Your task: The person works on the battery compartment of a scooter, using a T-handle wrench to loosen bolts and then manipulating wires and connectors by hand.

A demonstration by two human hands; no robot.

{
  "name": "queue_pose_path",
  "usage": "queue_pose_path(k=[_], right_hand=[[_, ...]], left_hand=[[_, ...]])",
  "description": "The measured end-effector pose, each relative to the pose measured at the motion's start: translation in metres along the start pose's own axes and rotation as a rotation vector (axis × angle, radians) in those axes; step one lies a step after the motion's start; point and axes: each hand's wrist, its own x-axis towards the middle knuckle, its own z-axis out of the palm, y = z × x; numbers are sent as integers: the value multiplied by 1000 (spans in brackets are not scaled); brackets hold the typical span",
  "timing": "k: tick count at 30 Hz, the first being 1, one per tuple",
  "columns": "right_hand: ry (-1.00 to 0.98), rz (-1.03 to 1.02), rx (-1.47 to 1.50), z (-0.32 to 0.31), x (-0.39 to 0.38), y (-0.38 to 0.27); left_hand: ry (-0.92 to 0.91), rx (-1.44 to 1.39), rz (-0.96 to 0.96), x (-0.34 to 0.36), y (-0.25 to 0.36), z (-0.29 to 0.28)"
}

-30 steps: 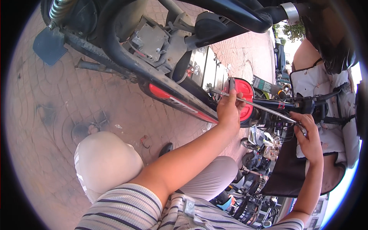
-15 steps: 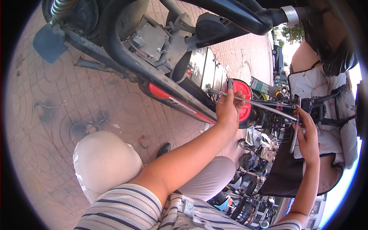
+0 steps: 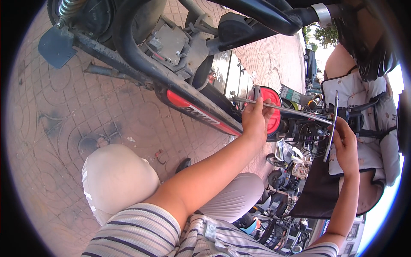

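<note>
Currently, the long silver metal T-handle wrench (image 3: 299,113) lies slantwise across the lower frame, its far tip beside the white-topped battery blocks (image 3: 231,75); whether the tip is seated on anything is too small to tell. My left hand (image 3: 257,120) is closed around the shaft, thumb and fingers pinching it nearer the tip. My right hand (image 3: 345,139) is half curled at the crossbar, fingertips against its middle; I cannot tell how firmly they hold.

Technique, my judgement: let the left grip act as a loose bearing, keeping the shaft in line while the right supplies the turn. Push the crossbar evenly about its centre, as a sideways lean could tip the end off. Keep bare metal clear of the battery tops.

Around it: red plastic panel (image 3: 269,124) behind the left fingers, black tubular frame (image 3: 171,79) above, grey padded cover (image 3: 364,158) beyond the right hand, reddish patterned paving (image 3: 55,128) below.
</note>
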Motion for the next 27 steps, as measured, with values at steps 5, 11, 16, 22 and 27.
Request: queue_pose_path(k=[5,11,16,22,27], right_hand=[[166,-178,-416,6,5,-15],[-131,-366,-307,11,20,4],[-269,180,253,13,22,24],[-262,298,483,22,24,65],[-236,370,582,19,17,64]], left_hand=[[-47,-14,21,7,-4,-8],[62,201,102,0,-6,-18],[120,281,245,5,1,-20],[147,254,285,14,-1,-28],[154,281,222,14,6,-26]])
